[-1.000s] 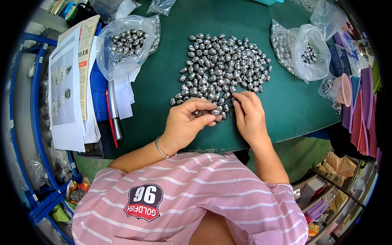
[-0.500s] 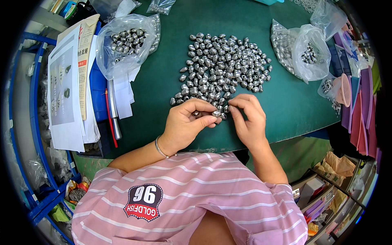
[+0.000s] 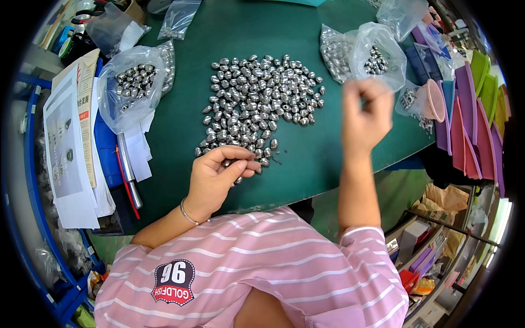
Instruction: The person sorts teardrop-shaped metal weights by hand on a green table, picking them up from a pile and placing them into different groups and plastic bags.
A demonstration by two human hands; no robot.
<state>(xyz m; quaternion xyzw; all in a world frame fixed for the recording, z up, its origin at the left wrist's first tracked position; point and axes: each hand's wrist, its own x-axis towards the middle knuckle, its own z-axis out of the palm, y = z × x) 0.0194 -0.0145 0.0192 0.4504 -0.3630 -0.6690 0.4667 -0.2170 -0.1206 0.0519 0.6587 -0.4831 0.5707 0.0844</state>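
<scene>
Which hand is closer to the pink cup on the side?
The right hand. It is raised and blurred, just left of the pink cup in the picture. The left hand is far off, at the near edge of the pile of silver metal pieces.

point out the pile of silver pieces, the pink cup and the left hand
pile of silver pieces (image 3: pixel 260 98), head view, middle of the heap
pink cup (image 3: pixel 435 100), head view, its rim
left hand (image 3: pixel 219 175), head view, back of the hand

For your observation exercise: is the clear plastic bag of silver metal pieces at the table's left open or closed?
Open: the clear plastic bag has its mouth spread wide, exposing the silver pieces inside.
</scene>
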